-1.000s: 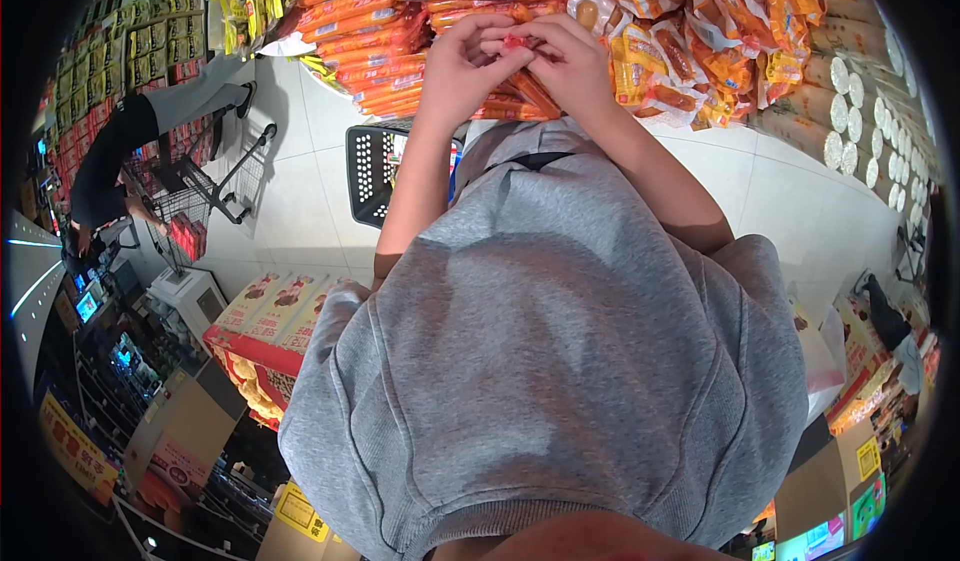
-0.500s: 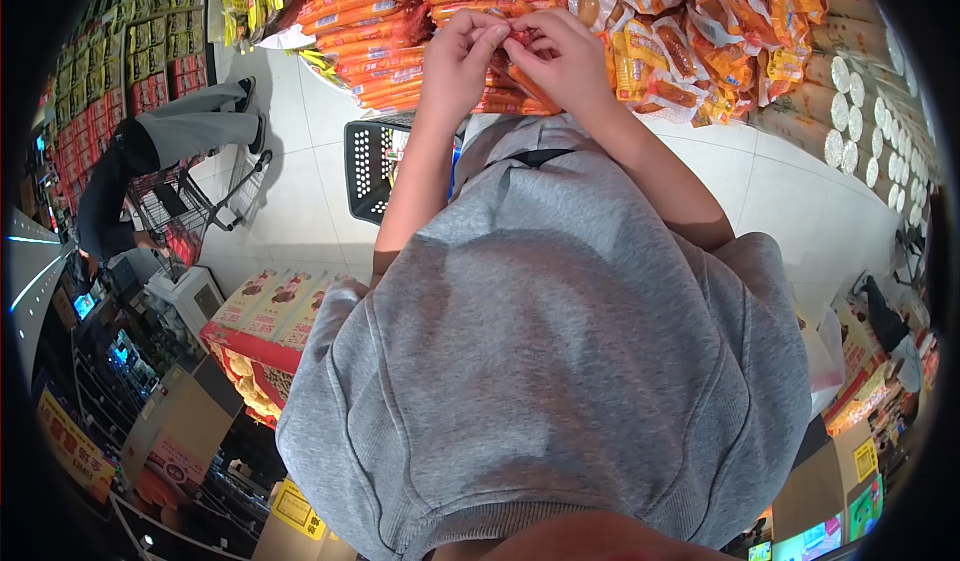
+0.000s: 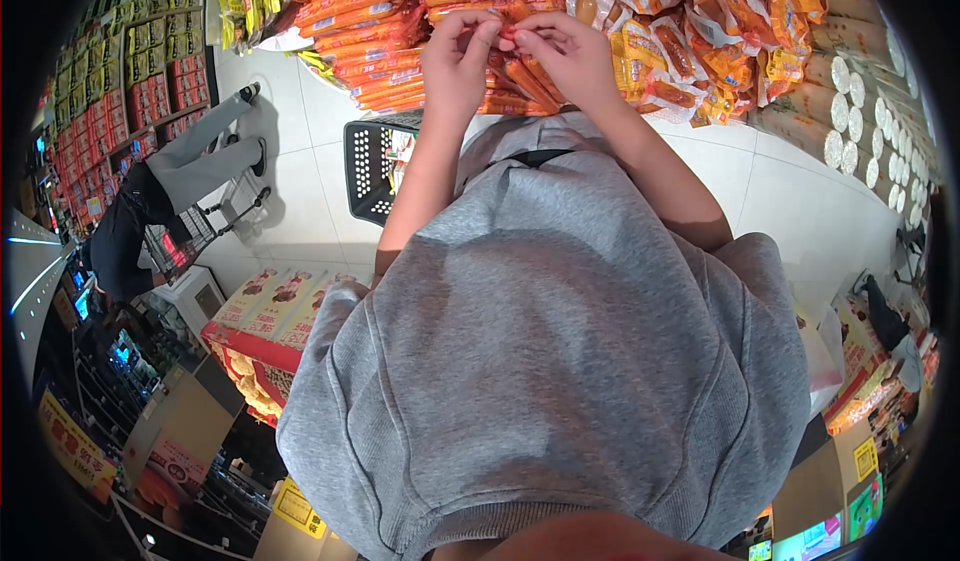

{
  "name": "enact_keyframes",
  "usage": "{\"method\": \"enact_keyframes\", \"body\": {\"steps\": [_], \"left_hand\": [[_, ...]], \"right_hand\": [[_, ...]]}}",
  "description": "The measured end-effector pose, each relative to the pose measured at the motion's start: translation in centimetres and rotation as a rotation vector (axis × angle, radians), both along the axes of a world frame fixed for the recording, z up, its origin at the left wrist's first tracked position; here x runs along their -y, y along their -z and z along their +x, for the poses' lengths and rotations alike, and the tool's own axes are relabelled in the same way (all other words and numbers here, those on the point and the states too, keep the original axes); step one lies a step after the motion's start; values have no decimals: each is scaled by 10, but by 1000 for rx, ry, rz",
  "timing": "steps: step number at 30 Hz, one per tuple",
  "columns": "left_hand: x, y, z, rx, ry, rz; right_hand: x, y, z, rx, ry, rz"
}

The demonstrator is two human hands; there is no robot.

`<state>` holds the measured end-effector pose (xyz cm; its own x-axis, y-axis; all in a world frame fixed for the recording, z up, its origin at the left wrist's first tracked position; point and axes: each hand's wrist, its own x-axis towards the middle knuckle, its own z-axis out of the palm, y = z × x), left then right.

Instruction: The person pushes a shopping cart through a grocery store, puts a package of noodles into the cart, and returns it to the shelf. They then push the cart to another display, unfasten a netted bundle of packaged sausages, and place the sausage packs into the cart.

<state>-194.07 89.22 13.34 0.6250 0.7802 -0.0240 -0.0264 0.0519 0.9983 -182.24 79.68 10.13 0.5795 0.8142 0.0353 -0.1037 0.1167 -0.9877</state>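
Long orange-red wrapped sausages (image 3: 365, 19) lie stacked in rows below and beyond my hands. My left hand (image 3: 456, 69) and my right hand (image 3: 575, 61) meet over this stack, thumbs and forefingers pinched. Between the fingertips is a small red thing (image 3: 507, 35), too small to name; it could be the end of a wrapper. A few sausages (image 3: 535, 83) slant under my right hand. To the right, shorter packed sausages (image 3: 640, 56) in yellow and orange bags form a loose heap.
A black shopping basket (image 3: 368, 176) stands on the tiled floor (image 3: 300, 191) at my left. Another person (image 3: 150, 206) is with a shopping cart (image 3: 215, 223) farther left, beside shelves of packets (image 3: 130, 71). White-ended rolls (image 3: 850, 121) are stacked on the right. Boxes (image 3: 270, 306) stand behind me.
My fingertips have drawn slightly apart, showing more of the small red thing. The person with the cart at the left has shifted position.
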Motion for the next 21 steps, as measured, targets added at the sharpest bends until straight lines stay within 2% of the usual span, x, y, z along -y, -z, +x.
{"method": "enact_keyframes", "body": {"steps": [1,4,13,16,21], "left_hand": [[0,1,1,25,-13,15],[-1,-3,2,19,-29,3],[0,0,4,-16,-28,85],[1,-1,4,-11,-30,97],[1,2,2,37,-24,56]], "right_hand": [[0,1,1,-109,-26,2],[1,1,7,-173,-51,-20],[-1,-12,4,-178,-45,33],[0,-8,8,-262,-67,46],[-1,-8,9,-280,-75,39]]}}
